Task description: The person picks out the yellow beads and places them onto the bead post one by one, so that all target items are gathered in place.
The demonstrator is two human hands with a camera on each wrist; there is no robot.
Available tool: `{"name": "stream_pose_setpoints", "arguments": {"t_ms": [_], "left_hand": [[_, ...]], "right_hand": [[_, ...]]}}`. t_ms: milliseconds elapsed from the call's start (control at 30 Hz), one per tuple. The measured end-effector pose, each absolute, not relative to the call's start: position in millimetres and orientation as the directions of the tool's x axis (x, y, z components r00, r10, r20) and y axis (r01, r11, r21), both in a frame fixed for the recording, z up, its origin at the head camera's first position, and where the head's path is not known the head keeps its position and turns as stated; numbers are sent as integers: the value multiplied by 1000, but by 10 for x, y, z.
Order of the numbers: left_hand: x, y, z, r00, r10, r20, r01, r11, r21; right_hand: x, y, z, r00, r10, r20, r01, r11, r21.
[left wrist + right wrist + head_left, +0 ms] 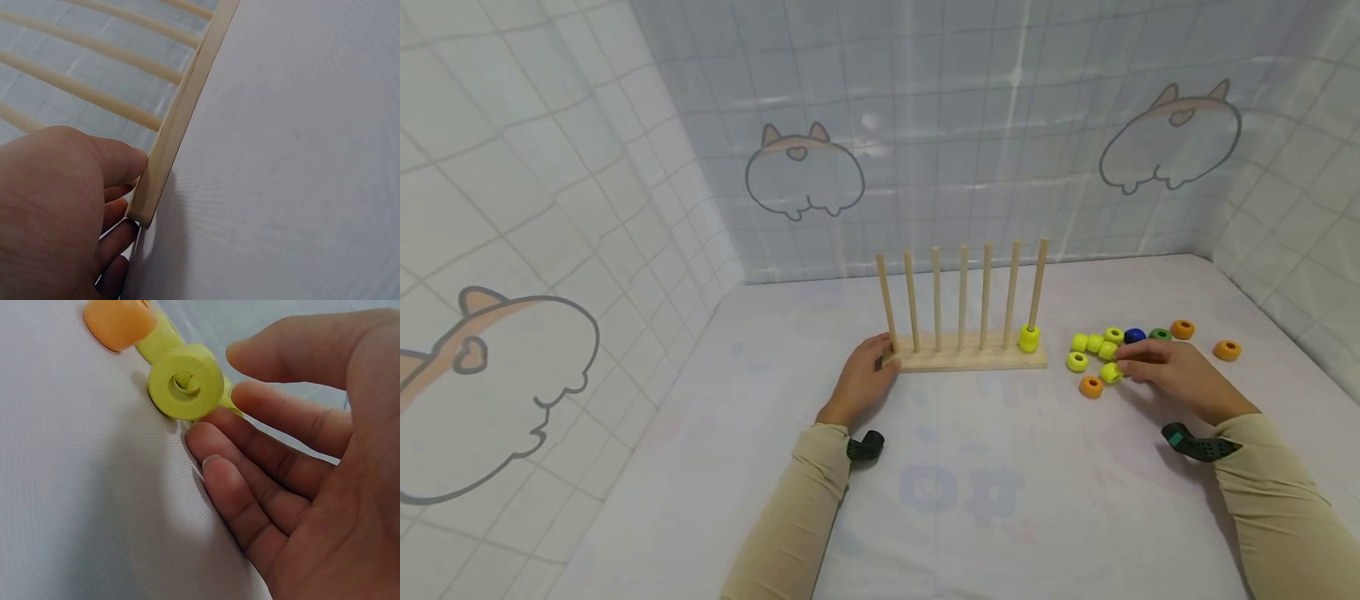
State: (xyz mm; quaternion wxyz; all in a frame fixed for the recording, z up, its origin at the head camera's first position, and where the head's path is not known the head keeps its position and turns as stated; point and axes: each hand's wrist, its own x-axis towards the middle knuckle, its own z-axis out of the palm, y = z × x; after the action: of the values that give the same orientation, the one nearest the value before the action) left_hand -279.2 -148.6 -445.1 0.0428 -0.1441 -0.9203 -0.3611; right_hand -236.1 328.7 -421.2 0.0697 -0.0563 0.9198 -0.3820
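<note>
A wooden peg rack (970, 360) stands on the cloth, with a row of several upright pegs. Yellow beads (1028, 339) sit at the foot of its rightmost peg. My left hand (867, 377) grips the left end of the rack, thumb on the front of the base (159, 156) and the other fingers around the end and behind it. On the right, my right hand (1172, 375) reaches low over the loose beads with thumb and forefinger apart. Its fingertips are right at a yellow bead (187, 381) whose hole faces the right wrist camera.
More yellow beads (1078, 342) lie scattered right of the rack. Among them are an orange bead (1092, 387), a blue bead (1135, 336) and a green bead (1161, 334). Two further orange beads (1227, 350) lie at the far right. A cloth wall (962, 150) rises behind.
</note>
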Motion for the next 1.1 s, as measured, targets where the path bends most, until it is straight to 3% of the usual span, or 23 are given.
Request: {"name": "stream_pose_setpoints", "arguments": {"t_ms": [1100], "left_hand": [[-2797, -1495, -4471, -953, 233, 195, 303, 687, 660]], "right_hand": [[-2359, 3192, -4243, -971, -229, -64, -135, 753, -643]]}}
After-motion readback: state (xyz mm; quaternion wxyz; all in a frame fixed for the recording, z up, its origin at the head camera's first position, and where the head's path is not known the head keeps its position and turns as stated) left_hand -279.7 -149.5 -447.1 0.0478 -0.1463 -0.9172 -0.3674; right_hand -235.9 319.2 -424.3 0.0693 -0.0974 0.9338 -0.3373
